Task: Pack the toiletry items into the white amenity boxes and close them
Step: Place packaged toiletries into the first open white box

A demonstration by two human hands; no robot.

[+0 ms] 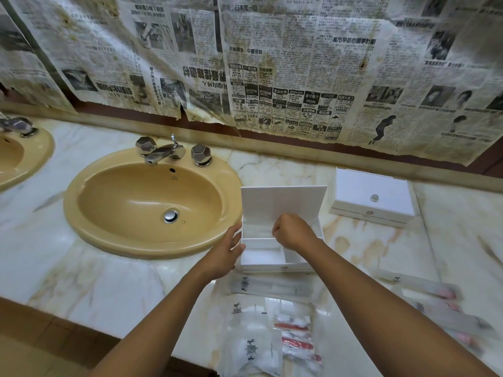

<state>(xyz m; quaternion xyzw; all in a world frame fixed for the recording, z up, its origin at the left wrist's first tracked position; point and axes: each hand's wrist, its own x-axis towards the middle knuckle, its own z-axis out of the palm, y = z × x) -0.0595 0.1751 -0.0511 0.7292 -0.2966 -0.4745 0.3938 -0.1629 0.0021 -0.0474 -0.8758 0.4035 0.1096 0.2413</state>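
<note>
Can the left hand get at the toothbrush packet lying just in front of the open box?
Probably yes. The left hand rests against the open box side, holding nothing visible, and the toothbrush packet lies uncovered on the counter just below it.

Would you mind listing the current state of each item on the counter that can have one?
Near amenity box: lid raised, compartments look empty.
Far amenity box: lid shut.
Toiletry packets: sealed, unpacked, lying on the counter.
Tap: no water running.
Left hand: open, flat against the near box's side.
Right hand: curled inside the near box; contents hidden.
</note>
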